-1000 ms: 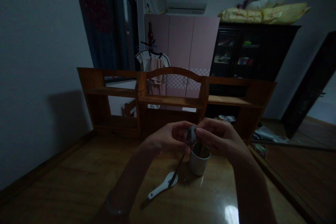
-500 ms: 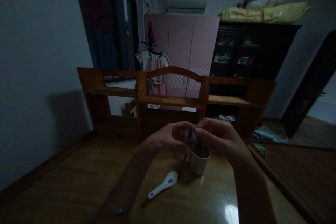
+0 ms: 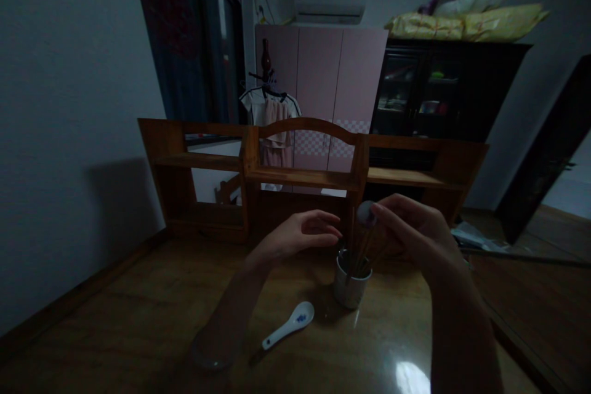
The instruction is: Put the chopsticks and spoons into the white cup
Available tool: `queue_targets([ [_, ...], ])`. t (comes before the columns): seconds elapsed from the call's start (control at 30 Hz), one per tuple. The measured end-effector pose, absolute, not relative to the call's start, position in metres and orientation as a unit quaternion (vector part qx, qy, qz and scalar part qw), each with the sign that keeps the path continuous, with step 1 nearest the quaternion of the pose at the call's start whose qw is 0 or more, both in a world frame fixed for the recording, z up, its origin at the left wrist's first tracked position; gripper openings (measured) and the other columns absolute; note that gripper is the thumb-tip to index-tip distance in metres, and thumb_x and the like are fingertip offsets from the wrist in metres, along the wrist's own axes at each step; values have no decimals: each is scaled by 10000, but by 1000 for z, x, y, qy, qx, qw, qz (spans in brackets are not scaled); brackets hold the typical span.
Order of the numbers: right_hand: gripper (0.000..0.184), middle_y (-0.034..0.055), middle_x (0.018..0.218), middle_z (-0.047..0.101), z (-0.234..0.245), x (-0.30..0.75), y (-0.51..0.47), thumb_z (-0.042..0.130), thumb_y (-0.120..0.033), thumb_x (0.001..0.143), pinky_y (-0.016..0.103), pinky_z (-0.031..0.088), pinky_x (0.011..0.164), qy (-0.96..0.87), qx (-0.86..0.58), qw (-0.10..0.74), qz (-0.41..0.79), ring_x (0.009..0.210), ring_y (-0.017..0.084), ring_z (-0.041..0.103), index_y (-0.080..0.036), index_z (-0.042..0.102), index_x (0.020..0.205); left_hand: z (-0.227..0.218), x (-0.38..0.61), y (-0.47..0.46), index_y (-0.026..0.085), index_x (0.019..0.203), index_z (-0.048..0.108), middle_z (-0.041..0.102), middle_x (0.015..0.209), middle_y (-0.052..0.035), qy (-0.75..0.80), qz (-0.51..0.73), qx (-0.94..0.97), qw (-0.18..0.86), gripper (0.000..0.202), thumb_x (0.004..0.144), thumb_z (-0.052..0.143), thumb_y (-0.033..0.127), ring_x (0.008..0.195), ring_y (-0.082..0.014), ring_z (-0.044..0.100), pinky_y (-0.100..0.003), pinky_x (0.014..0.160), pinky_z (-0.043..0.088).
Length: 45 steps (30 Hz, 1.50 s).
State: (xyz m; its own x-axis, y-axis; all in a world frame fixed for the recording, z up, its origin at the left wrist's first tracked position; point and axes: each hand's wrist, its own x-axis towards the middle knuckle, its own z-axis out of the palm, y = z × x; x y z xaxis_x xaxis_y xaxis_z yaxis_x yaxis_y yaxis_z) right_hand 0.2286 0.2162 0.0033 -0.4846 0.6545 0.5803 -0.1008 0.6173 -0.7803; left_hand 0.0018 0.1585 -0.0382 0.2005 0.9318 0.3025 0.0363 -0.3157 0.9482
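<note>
Pinching a small, rounded, greyish-white object (image 3: 365, 212) between thumb and fingers, the right hand (image 3: 418, 231) holds it over a pale, round cup (image 3: 349, 289); whether the object touches the thin, brownish sticks (image 3: 364, 249) standing in that cup cannot be told. The left hand (image 3: 298, 237) is beside the cup's upper left, its fingers apart from the thumb with a gap between them that holds nothing. A white spoon (image 3: 290, 325) with a blue motif in its bowl lies on the glossy, brown wooden table (image 3: 152, 308), near the cup. Behind the hands stands a brown wooden shelf unit (image 3: 300, 178).
</note>
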Motion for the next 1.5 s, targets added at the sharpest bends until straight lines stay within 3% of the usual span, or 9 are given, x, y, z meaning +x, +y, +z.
queue_targets([
  [0.1, 259, -6, 626, 525, 4, 249, 230, 665, -406, 924, 153, 306, 429, -754, -220, 517, 339, 520, 98, 427, -158, 636, 855, -39, -4, 161, 152, 1134, 632, 702, 1051, -109, 415, 523, 616, 418, 375, 810, 738, 308, 1008, -225, 647, -354, 920, 475],
  [0.2, 281, 2, 638, 532, 0, 263, 245, 645, -414, 932, 159, 329, 444, -767, -233, 505, 320, 534, 106, 438, -154, 613, 829, -34, -7, 159, 129, 1092, 652, 711, 999, -107, 438, 529, 596, 416, 335, 829, 716, 325, 954, -216, 665, -341, 893, 494],
  [0.47, 305, 13, 648, 558, -17, 248, 278, 617, -438, 944, 183, 377, 465, -795, -219, 444, 351, 541, 124, 491, -150, 589, 844, -30, -15, 156, 121, 1080, 658, 711, 908, -89, 457, 528, 600, 390, 320, 863, 670, 356, 875, -190, 670, -322, 851, 515],
  [0.73, 308, 6, 643, 571, -17, 241, 275, 612, -449, 950, 185, 380, 455, -780, -204, 466, 365, 522, 121, 498, -156, 576, 862, -33, -23, 155, 141, 1077, 664, 698, 910, -73, 447, 533, 611, 379, 337, 866, 654, 405, 869, -191, 662, -319, 834, 519],
  [1.13, 373, 67, 746, 662, -33, 221, 280, 566, -512, 950, 239, 484, 519, -830, -197, 324, 409, 598, 183, 634, -147, 567, 878, -30, -25, 153, 132, 1075, 661, 692, 917, -77, 440, 529, 622, 373, 348, 876, 637, 416, 890, -202, 661, -348, 870, 515],
  [1.5, 370, 81, 745, 690, -54, 205, 292, 512, -508, 969, 213, 452, 462, -863, -219, 244, 383, 606, 202, 675, -150, 547, 883, -29, -26, 149, 134, 1084, 656, 688, 920, -81, 442, 525, 627, 367, 341, 894, 614, 415, 904, -201, 652, -347, 875, 510],
])
